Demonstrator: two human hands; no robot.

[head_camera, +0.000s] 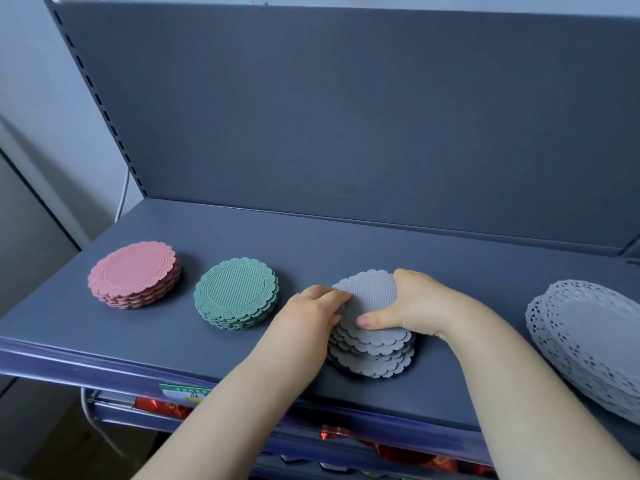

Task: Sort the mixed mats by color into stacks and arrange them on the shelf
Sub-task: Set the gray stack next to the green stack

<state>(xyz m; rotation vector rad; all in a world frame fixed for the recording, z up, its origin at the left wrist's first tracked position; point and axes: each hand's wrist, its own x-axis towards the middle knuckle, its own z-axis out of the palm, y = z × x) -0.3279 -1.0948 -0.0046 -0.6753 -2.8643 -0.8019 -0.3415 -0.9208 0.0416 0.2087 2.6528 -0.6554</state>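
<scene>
Squaring up a grey stack of mats (372,344) on the shelf (242,233), near its front edge. Left hand (313,311) cupped against the stack's left side, fingers curled; right hand (412,303) spread over the top, thumb pressing down, likely to line up slipped layers. Sorted already to the left, well apart: green stack (236,293), then pink stack (134,274). Resting at far right, a pile of pale lacy mats (588,344).
</scene>
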